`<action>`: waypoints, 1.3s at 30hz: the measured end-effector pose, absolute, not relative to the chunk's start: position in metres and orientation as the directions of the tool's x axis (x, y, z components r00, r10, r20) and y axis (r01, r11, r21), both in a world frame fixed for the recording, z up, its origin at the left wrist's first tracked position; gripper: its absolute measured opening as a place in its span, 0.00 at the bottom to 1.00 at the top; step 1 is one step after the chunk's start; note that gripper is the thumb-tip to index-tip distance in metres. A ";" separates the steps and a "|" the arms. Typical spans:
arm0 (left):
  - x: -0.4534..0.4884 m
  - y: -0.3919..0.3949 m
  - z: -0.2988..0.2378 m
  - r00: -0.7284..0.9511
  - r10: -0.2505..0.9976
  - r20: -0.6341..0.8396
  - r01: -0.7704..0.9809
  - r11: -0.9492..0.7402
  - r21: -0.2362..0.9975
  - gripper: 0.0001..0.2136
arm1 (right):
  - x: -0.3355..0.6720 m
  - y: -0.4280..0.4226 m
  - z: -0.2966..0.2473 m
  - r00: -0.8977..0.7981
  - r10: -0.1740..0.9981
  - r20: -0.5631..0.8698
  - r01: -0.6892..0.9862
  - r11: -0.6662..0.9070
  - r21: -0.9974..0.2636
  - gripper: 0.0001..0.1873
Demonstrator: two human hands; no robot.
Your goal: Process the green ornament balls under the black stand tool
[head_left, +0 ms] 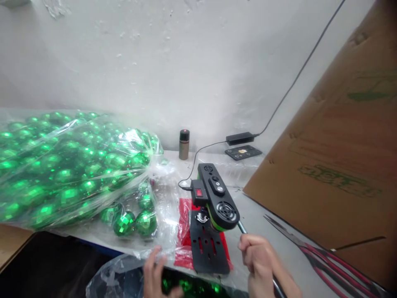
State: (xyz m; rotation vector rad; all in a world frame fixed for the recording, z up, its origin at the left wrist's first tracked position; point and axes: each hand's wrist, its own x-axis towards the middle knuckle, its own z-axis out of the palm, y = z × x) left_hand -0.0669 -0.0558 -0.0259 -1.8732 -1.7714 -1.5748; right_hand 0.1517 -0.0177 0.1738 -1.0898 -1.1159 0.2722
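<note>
My right hand [259, 260] is closed around a thin metal rod [242, 227] whose lower end looks black. The rod's upper end meets the edge of a black machine [218, 196] with round vents and a red switch. The machine stands on a slotted black base plate [211, 252] over red plastic [185, 236]. My left hand [154, 275], slightly blurred, has its fingers apart at the bottom edge. Below and beside it lie clear plastic [105, 277] and shiny green balls [186, 284], partly cut off by the frame.
A large clear bag [71, 165] of faceted green balls fills the left, with loose-looking balls [146, 222] at its mouth. A small spray can [184, 145] and a power adapter [240, 138] stand near the wall. Red-handled shears [328, 260] lie beside a cardboard box [335, 157] at right.
</note>
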 end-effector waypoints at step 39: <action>-0.150 0.150 0.166 0.004 0.996 -0.088 0.977 0.015 0.211 0.24 | 0.158 -0.009 0.186 0.343 0.573 0.745 0.401 0.628 -0.667 0.29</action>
